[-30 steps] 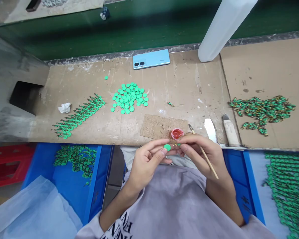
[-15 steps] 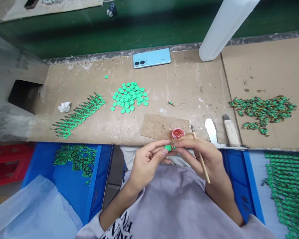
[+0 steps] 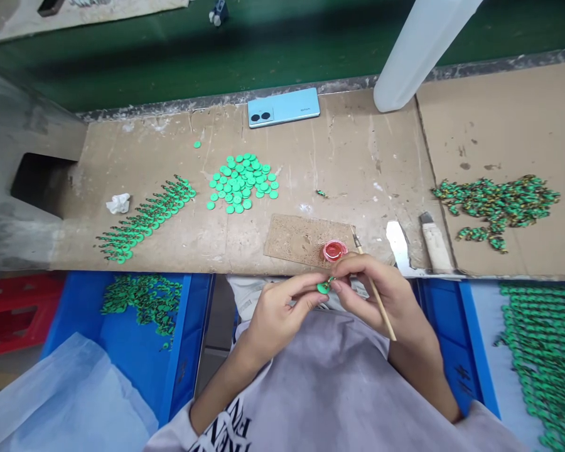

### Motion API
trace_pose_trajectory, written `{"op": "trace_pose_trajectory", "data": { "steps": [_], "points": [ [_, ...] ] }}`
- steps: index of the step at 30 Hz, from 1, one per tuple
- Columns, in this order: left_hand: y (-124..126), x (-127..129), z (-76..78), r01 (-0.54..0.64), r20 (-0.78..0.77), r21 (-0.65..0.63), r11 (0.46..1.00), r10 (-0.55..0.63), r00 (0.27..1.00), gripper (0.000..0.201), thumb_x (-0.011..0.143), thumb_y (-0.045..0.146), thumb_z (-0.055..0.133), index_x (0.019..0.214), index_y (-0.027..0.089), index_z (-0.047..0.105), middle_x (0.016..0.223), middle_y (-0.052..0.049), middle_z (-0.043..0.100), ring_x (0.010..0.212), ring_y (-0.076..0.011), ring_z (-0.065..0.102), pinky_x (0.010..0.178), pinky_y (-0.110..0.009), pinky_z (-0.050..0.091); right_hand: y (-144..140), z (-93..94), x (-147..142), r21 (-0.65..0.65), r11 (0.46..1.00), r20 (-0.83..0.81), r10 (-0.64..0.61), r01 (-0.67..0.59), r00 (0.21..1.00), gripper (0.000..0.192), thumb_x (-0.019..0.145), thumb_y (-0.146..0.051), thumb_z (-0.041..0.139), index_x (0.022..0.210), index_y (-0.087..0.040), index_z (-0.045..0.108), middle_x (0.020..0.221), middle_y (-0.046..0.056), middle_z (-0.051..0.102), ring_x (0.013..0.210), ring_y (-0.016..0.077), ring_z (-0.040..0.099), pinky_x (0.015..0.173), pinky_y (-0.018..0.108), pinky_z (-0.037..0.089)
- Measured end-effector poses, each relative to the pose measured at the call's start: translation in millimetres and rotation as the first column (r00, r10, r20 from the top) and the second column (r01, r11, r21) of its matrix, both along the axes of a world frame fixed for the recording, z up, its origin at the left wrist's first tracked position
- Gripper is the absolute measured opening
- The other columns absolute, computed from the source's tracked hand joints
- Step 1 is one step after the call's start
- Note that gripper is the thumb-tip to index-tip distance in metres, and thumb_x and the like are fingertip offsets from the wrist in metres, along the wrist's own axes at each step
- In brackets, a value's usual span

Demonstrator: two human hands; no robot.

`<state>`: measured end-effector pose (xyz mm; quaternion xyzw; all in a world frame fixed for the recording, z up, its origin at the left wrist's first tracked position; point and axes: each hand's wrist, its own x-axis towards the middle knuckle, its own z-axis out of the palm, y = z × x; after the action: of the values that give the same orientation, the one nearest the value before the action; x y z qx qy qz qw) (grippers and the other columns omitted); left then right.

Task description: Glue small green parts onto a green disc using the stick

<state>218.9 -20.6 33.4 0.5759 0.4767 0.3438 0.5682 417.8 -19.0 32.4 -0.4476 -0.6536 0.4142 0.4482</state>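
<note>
Over my lap, the fingers of my left hand (image 3: 277,314) pinch the edge of a small round green disc (image 3: 322,288). My right hand (image 3: 390,292) meets it there, its thumb and fingertip on a tiny green-and-dark piece (image 3: 331,280) at the disc; whether the two are joined I cannot tell. A thin paintbrush (image 3: 380,301) with a pale wooden handle also lies in my right hand, tip pointing away from me. Just beyond my fingers stands a small pot of red liquid (image 3: 334,251) on a cardboard scrap (image 3: 292,238).
Loose green discs (image 3: 238,185) lie mid-table, with a row of assembled pieces (image 3: 145,220) to their left. Small green-and-gold pieces (image 3: 513,201) are heaped at right. A phone (image 3: 284,108), a white post (image 3: 405,63) and a blade tool (image 3: 435,245) stand around. Blue bins (image 3: 174,358) flank me.
The green disc has tilted from facing up to a more edge-on angle and moved slightly right. My hands remain together; the camera view has shifted a little.
</note>
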Motion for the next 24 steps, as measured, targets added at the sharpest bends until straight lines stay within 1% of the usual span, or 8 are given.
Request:
{"op": "trace_pose_trajectory", "data": {
  "steps": [2, 4, 8, 12, 16, 19, 24],
  "points": [
    [0.5, 0.0, 0.4, 0.013, -0.067, 0.103, 0.995, -0.006, 0.998, 0.019, 0.093, 0.029, 0.076, 0.11, 0.023, 0.083, 0.104, -0.005, 0.086, 0.09, -0.0233, 0.083, 0.084, -0.03, 0.068, -0.7, -0.6, 0.6, -0.023, 1.0, -0.004, -0.004, 0.004, 1.0, 0.011, 0.096, -0.018, 0.067, 0.103, -0.027, 0.066, 0.085, 0.0, 0.072, 0.074, 0.0181, 0.069, 0.067, 0.03, 0.057],
    [1.0, -0.2, 1.4, 0.029, -0.106, 0.179, 0.983, -0.01, 0.994, 0.017, 0.094, 0.028, 0.076, 0.109, 0.023, 0.083, 0.102, -0.004, 0.086, 0.086, -0.0224, 0.084, 0.083, -0.03, 0.068, -0.8, 0.4, 1.1, -0.038, 0.999, -0.015, -0.004, 0.003, 1.0, 0.01, 0.096, -0.019, 0.067, 0.101, -0.027, 0.066, 0.083, 0.0, 0.071, 0.074, 0.0186, 0.068, 0.066, 0.03, 0.056],
    [2.0, -0.5, 3.0, 0.055, -0.11, 0.311, 0.949, -0.021, 0.994, 0.016, 0.093, 0.023, 0.077, 0.107, 0.024, 0.083, 0.1, -0.004, 0.086, 0.085, -0.0217, 0.084, 0.083, -0.029, 0.068, 0.1, 4.9, 2.1, -0.063, 0.998, -0.055, 0.017, -0.021, 0.998, 0.01, 0.095, -0.018, 0.068, 0.1, -0.027, 0.068, 0.08, 0.0, 0.071, 0.071, 0.0175, 0.067, 0.064, 0.029, 0.055],
    [2.5, 0.0, 3.7, 0.054, -0.079, 0.38, 0.924, -0.026, 0.997, 0.011, 0.092, 0.023, 0.078, 0.102, 0.024, 0.083, 0.095, -0.003, 0.086, 0.08, -0.02, 0.083, 0.078, -0.027, 0.068, 1.0, 8.1, 2.4, -0.073, 0.996, -0.096, 0.039, -0.046, 0.995, 0.013, 0.095, -0.016, 0.068, 0.101, -0.027, 0.07, 0.078, -0.001, 0.072, 0.069, 0.0164, 0.067, 0.063, 0.027, 0.055],
    [3.0, 0.5, 4.0, 0.068, -0.072, 0.444, 0.893, -0.04, 0.997, 0.006, 0.091, 0.018, 0.078, 0.095, 0.021, 0.08, 0.088, -0.003, 0.086, 0.075, -0.0175, 0.082, 0.075, -0.024, 0.066, 1.3, 7.7, 2.1, -0.032, 0.997, -0.117, 0.064, -0.068, 0.991, 0.013, 0.095, -0.016, 0.068, 0.101, -0.027, 0.072, 0.084, 0.0, 0.076, 0.073, 0.017, 0.07, 0.067, 0.028, 0.057],
    [3.6, 1.1, 3.0, 0.056, -0.038, 0.481, 0.875, -0.043, 0.998, 0.006, 0.092, 0.015, 0.077, 0.092, 0.021, 0.078, 0.086, -0.003, 0.085, 0.076, -0.0173, 0.081, 0.075, -0.024, 0.066, 1.1, 6.1, 2.6, -0.042, 0.996, -0.134, 0.076, -0.082, 0.988, 0.01, 0.096, -0.019, 0.068, 0.101, -0.026, 0.073, 0.087, 0.002, 0.077, 0.078, 0.0188, 0.072, 0.071, 0.031, 0.059],
    [5.2, 2.0, -0.6, 0.036, 0.003, 0.562, 0.827, -0.045, 0.999, 0.006, 0.092, 0.014, 0.077, 0.091, 0.02, 0.075, 0.091, -0.004, 0.084, 0.082, -0.0178, 0.081, 0.076, -0.025, 0.066, 0.5, 4.7, 2.9, -0.082, 0.988, -0.207, 0.112, -0.132, 0.972, 0.01, 0.097, -0.021, 0.068, 0.104, -0.027, 0.073, 0.09, 0.002, 0.078, 0.08, 0.0187, 0.073, 0.072, 0.03, 0.059]
  ]
}}
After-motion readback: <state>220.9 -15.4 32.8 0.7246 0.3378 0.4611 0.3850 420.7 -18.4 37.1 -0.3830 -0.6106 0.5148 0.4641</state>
